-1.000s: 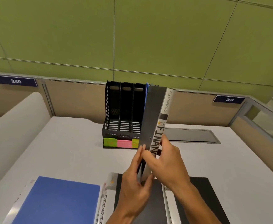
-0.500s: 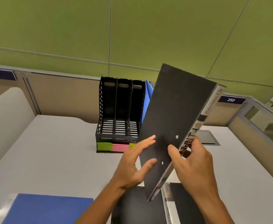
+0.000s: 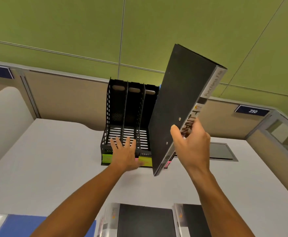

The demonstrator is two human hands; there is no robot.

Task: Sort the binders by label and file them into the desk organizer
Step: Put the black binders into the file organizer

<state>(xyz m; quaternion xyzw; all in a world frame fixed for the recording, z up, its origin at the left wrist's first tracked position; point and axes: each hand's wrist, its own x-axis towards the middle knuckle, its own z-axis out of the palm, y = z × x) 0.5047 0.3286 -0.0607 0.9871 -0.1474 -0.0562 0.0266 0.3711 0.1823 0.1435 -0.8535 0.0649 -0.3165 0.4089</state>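
Note:
My right hand grips a black binder by its spine near the lower end; it is held up, tilted right, in front of the right end of the black desk organizer. The spine reads "Punchless File" with a handwritten label partly covered by my fingers. My left hand lies flat with straight fingers on the organizer's front lip, over the coloured sticky labels. Three slots on the left stand empty. A blue folder's edge peeks out behind the held binder.
On the white desk near me lie a blue binder at the left and two black binders. A grey cable hatch sits right of the organizer. Partition walls with number plates close off the back.
My left hand let go of the binder and moved forward onto the organizer's front. The right hand alone now holds the binder, raised higher and closer to the organizer.

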